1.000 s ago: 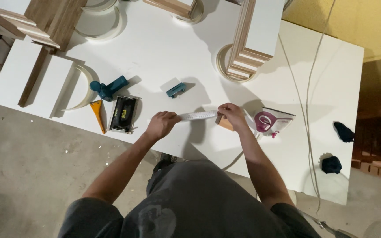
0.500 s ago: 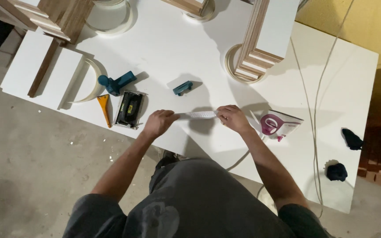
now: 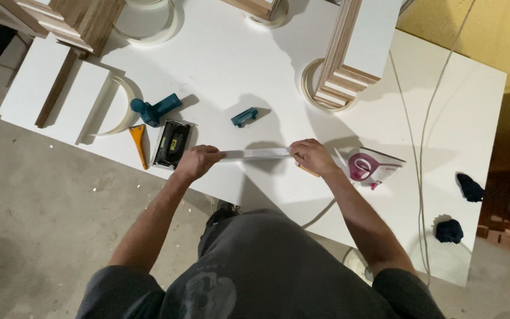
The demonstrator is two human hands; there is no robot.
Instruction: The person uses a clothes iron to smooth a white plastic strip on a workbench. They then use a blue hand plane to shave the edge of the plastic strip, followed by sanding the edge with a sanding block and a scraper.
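My left hand grips the left end of a flat metal ruler that lies across the near part of the white table. My right hand holds the ruler's right end, where a small wooden piece shows under the fingers. The ruler runs left to right between both hands, just above the table's front edge.
A black sanding block, an orange scraper, a teal tool and a small teal clamp lie left of the hands. A pink and white iron sits right, its cord trailing. Stacked plywood panels and tape rolls stand behind.
The view has shifted slightly. Both hands stay on the ruler at much the same spot near the table's front edge.
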